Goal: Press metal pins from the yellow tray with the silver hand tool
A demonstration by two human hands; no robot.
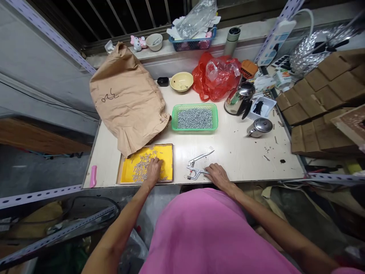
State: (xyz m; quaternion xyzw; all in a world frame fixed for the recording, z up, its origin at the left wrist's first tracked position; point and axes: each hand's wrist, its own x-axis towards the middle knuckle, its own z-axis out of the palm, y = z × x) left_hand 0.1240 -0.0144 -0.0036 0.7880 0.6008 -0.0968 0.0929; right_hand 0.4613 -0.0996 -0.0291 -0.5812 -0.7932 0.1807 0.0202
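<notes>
My left hand (154,169) is down in a shallow tray with a yellow bottom (168,156), at the right of a loose heap of small metal pins (140,168). Its fingers are bent and closed; whatever they pinch is too small to make out. On the table near the front edge lies a pair of silver hand pliers (196,173) with its handles spread. My right hand (218,174) has its fingers closed on the end of the lower handle. Behind the pliers stands a green plastic basket (194,129) full of similar small metal pieces.
A large brown paper bag (131,102) leans over the tray's back left. A pink handle-like piece (93,176) lies at the left. Behind are a yellow bowl (181,82) and red plastic bag (203,76). Metal pots (261,126) and stacked cardboard boxes (322,102) stand right.
</notes>
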